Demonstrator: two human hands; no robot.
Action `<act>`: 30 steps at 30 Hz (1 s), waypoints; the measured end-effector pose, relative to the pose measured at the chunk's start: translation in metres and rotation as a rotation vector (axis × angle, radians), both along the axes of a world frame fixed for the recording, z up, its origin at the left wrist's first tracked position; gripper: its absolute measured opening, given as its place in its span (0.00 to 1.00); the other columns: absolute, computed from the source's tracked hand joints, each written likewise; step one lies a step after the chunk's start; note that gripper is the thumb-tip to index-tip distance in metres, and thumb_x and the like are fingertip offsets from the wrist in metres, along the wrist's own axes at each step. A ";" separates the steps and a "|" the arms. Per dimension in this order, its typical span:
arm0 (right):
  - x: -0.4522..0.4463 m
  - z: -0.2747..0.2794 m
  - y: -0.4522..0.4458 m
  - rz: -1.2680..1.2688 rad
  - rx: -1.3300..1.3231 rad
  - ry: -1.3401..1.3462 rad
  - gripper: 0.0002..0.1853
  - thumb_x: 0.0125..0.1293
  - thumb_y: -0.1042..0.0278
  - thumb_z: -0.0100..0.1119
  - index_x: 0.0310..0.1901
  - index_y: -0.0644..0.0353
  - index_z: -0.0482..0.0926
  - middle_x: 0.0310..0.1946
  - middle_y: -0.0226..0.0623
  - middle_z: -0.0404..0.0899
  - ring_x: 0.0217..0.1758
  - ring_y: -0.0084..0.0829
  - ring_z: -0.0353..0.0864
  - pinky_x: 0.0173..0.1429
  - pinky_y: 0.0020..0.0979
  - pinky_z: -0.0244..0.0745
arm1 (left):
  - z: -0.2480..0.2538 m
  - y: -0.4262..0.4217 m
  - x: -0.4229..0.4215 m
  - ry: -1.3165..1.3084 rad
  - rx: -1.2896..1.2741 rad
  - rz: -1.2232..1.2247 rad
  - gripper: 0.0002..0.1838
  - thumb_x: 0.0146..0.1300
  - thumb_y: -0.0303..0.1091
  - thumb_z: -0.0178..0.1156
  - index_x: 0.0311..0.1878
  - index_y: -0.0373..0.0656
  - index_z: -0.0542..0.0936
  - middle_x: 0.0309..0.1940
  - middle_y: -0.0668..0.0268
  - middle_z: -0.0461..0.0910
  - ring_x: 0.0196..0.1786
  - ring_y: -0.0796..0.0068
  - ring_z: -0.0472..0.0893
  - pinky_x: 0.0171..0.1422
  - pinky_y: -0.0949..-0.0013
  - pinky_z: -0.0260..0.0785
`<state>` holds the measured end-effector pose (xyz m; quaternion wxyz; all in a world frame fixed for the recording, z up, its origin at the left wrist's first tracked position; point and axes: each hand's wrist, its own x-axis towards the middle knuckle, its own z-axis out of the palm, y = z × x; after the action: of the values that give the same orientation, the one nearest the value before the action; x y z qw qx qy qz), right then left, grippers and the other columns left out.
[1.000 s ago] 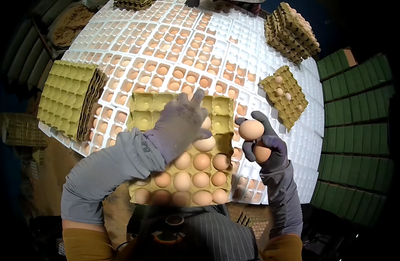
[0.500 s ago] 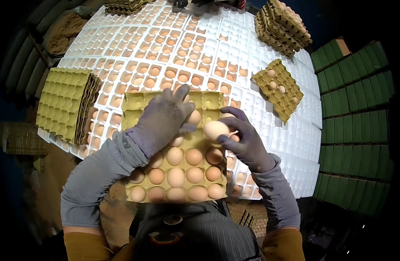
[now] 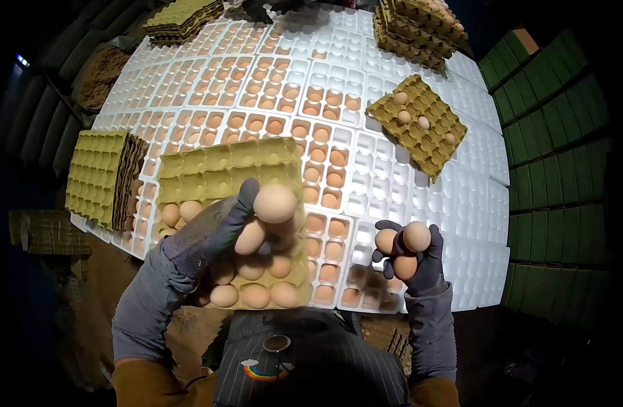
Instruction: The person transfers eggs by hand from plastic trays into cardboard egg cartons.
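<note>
"Along the bottom edge, what've we got?"

"Striped apron (image 3: 311, 366), rainbow patch (image 3: 257, 373) on it."

"Right hand (image 3: 430, 266)?"

"Gloved, fingers curled round three eggs (image 3: 405, 266), above the white trays (image 3: 376, 180)."

"Left hand (image 3: 213, 234)?"

"Gloved too, over the egg tray (image 3: 223, 159). Holding at least two eggs, thumb by the upper one. Can't tell if the fingers hide more."

"Where's that egg tray?"

"On top of the white trays, just beyond the apron. Eggs in its near rows, two more at its left side, beside the left hand."

"Next out?"

"Left, a stack of trays (image 3: 98, 176). Right and farther, a loose tray (image 3: 430, 146), turned cornerwise, four eggs in it. Green boxes (image 3: 555, 173) down the right side."

"Far end?"

"Tall stack (image 3: 410, 34) at right, eggs on top; flatter stack (image 3: 183, 20) at left; another person's dark glove (image 3: 257, 11) between them."
</note>
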<state>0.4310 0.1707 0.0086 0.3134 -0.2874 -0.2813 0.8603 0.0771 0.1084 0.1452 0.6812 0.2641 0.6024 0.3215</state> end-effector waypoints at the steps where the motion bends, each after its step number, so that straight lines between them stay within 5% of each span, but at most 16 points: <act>1: 0.020 -0.001 0.001 -0.011 0.082 -0.173 0.42 0.75 0.33 0.39 0.68 0.70 0.71 0.51 0.46 0.83 0.49 0.37 0.85 0.47 0.31 0.80 | -0.012 0.000 0.010 -0.011 0.003 -0.045 0.37 0.72 0.70 0.49 0.59 0.42 0.81 0.46 0.61 0.85 0.42 0.71 0.83 0.46 0.66 0.78; 2: 0.044 -0.002 0.000 -0.024 0.156 -0.356 0.41 0.74 0.33 0.41 0.67 0.69 0.71 0.49 0.45 0.83 0.48 0.36 0.85 0.45 0.30 0.79 | -0.026 0.001 0.022 -0.030 0.002 -0.096 0.37 0.72 0.69 0.50 0.59 0.41 0.81 0.47 0.61 0.84 0.44 0.69 0.84 0.48 0.63 0.79; 3: 0.066 0.002 0.002 -0.017 0.281 -0.570 0.35 0.73 0.41 0.51 0.62 0.70 0.75 0.54 0.40 0.81 0.45 0.33 0.84 0.44 0.28 0.78 | -0.041 -0.001 0.030 0.147 0.283 -0.288 0.36 0.70 0.65 0.56 0.60 0.38 0.81 0.55 0.58 0.81 0.51 0.63 0.84 0.57 0.60 0.79; 4: 0.077 0.011 0.003 -0.010 0.309 -0.811 0.26 0.67 0.49 0.65 0.53 0.66 0.80 0.60 0.39 0.76 0.44 0.34 0.84 0.44 0.32 0.79 | -0.030 -0.005 0.057 0.142 0.205 -0.294 0.32 0.63 0.54 0.70 0.61 0.38 0.81 0.64 0.55 0.74 0.60 0.61 0.81 0.63 0.58 0.77; 6: 0.116 -0.016 -0.001 0.136 0.876 -1.239 0.22 0.59 0.52 0.73 0.45 0.62 0.82 0.65 0.42 0.71 0.45 0.39 0.84 0.43 0.37 0.81 | -0.044 -0.026 0.119 0.588 0.514 -0.416 0.28 0.59 0.50 0.75 0.56 0.42 0.83 0.63 0.54 0.74 0.57 0.56 0.82 0.60 0.59 0.77; 7: 0.117 -0.010 -0.001 0.236 0.805 -1.390 0.24 0.54 0.48 0.77 0.43 0.59 0.81 0.64 0.46 0.71 0.48 0.46 0.83 0.42 0.41 0.83 | -0.059 -0.028 0.148 0.776 0.660 -0.513 0.28 0.56 0.48 0.77 0.57 0.45 0.82 0.67 0.49 0.68 0.58 0.44 0.81 0.60 0.54 0.77; 8: 0.130 -0.036 -0.007 0.244 1.034 -1.483 0.25 0.54 0.48 0.77 0.43 0.58 0.80 0.65 0.44 0.70 0.48 0.47 0.83 0.41 0.44 0.84 | -0.081 -0.032 0.176 0.942 0.727 -0.547 0.29 0.57 0.50 0.75 0.57 0.44 0.81 0.64 0.49 0.69 0.57 0.42 0.79 0.58 0.52 0.77; 10: 0.134 -0.053 -0.009 0.328 1.261 -1.560 0.25 0.52 0.48 0.77 0.42 0.56 0.79 0.65 0.43 0.69 0.46 0.47 0.81 0.41 0.45 0.84 | -0.126 -0.022 0.215 1.027 0.465 -0.535 0.29 0.55 0.44 0.76 0.59 0.47 0.81 0.68 0.50 0.68 0.64 0.45 0.74 0.66 0.51 0.72; 13: 0.124 -0.067 -0.005 0.346 1.335 -1.481 0.18 0.58 0.56 0.71 0.44 0.55 0.77 0.61 0.43 0.69 0.43 0.45 0.78 0.41 0.44 0.82 | -0.173 0.003 0.240 1.215 0.252 -0.512 0.25 0.62 0.39 0.69 0.62 0.47 0.79 0.71 0.50 0.65 0.66 0.42 0.71 0.66 0.47 0.70; 16: 0.103 -0.088 -0.004 0.270 1.277 -1.246 0.11 0.64 0.66 0.63 0.47 0.54 0.76 0.60 0.42 0.70 0.39 0.47 0.82 0.44 0.44 0.82 | -0.202 0.010 0.240 1.200 0.365 -0.487 0.25 0.64 0.40 0.67 0.64 0.49 0.78 0.71 0.51 0.66 0.65 0.44 0.73 0.65 0.49 0.72; 17: 0.097 -0.096 -0.005 0.284 1.283 -1.138 0.12 0.65 0.67 0.63 0.49 0.53 0.76 0.61 0.42 0.69 0.39 0.47 0.83 0.43 0.44 0.82 | -0.207 0.013 0.242 1.204 0.519 -0.416 0.24 0.66 0.40 0.65 0.65 0.51 0.78 0.68 0.51 0.69 0.64 0.48 0.76 0.64 0.53 0.73; 22: 0.085 -0.111 0.003 0.170 1.021 -0.893 0.13 0.66 0.66 0.66 0.51 0.52 0.81 0.50 0.38 0.78 0.39 0.40 0.84 0.42 0.38 0.81 | -0.209 0.049 0.254 1.117 0.319 -0.496 0.21 0.70 0.36 0.61 0.66 0.50 0.78 0.62 0.51 0.74 0.63 0.52 0.77 0.64 0.54 0.74; 23: 0.084 -0.120 0.007 -0.092 1.006 -0.878 0.13 0.65 0.66 0.68 0.50 0.52 0.83 0.44 0.35 0.79 0.36 0.37 0.83 0.40 0.36 0.80 | -0.209 0.052 0.256 1.068 0.463 -0.371 0.22 0.70 0.36 0.61 0.66 0.49 0.78 0.61 0.52 0.74 0.63 0.52 0.77 0.63 0.54 0.74; 26: 0.086 -0.151 0.020 -0.351 1.100 -0.921 0.16 0.69 0.73 0.60 0.58 0.56 0.79 0.49 0.40 0.78 0.51 0.44 0.78 0.57 0.41 0.75 | -0.234 0.063 0.282 0.630 0.665 0.056 0.23 0.71 0.31 0.58 0.68 0.41 0.74 0.62 0.50 0.73 0.66 0.49 0.74 0.70 0.56 0.69; 27: 0.084 -0.158 0.020 -0.333 1.114 -0.906 0.18 0.70 0.76 0.57 0.60 0.58 0.76 0.51 0.42 0.78 0.56 0.47 0.74 0.63 0.44 0.69 | -0.245 0.067 0.289 0.717 0.756 0.053 0.24 0.71 0.29 0.57 0.69 0.38 0.73 0.64 0.48 0.71 0.67 0.46 0.72 0.72 0.54 0.67; 30: 0.084 -0.168 0.022 -0.313 1.108 -0.918 0.17 0.69 0.79 0.55 0.59 0.60 0.77 0.51 0.44 0.76 0.53 0.44 0.75 0.62 0.42 0.71 | -0.278 0.070 0.296 1.025 0.939 -0.039 0.25 0.70 0.25 0.55 0.70 0.32 0.68 0.67 0.43 0.68 0.70 0.40 0.68 0.76 0.48 0.61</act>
<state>0.5154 0.1930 -0.1593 0.3824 -0.4551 -0.7332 0.3303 0.3730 0.1786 -0.1328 0.1302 0.6600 0.6403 0.3706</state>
